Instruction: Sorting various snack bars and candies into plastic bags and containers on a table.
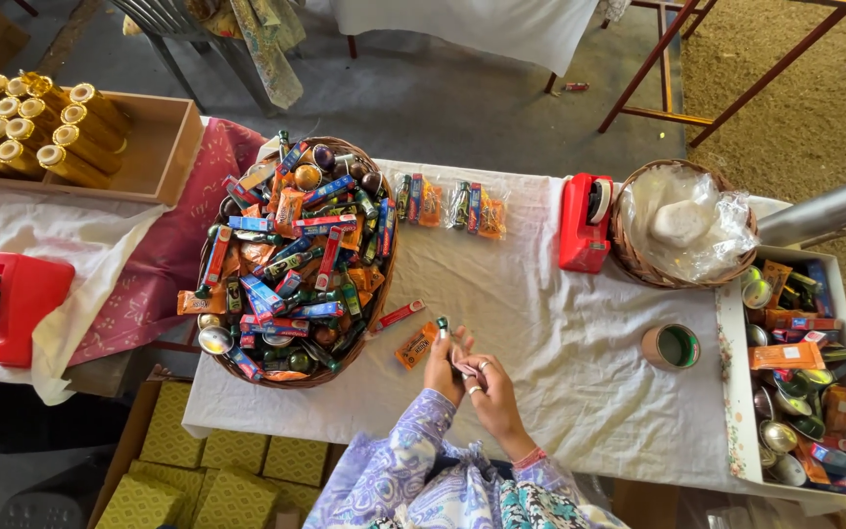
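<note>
While both hands meet over the white tablecloth (540, 323), the left hand (443, 367) pinches a small green-capped bottle (442, 324) upright, and the right hand (490, 390) closes on a clear wrapper (465, 368). An orange sachet (415, 345) lies just beside at nine o'clock, a heaped wicker basket (296, 260) at ten, a tape roll (671, 347) at three.

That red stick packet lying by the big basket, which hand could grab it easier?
Probably the left hand. It sits nearer the red stick packet and the basket, while the right hand is farther away, and both are busy with a small item.
</note>
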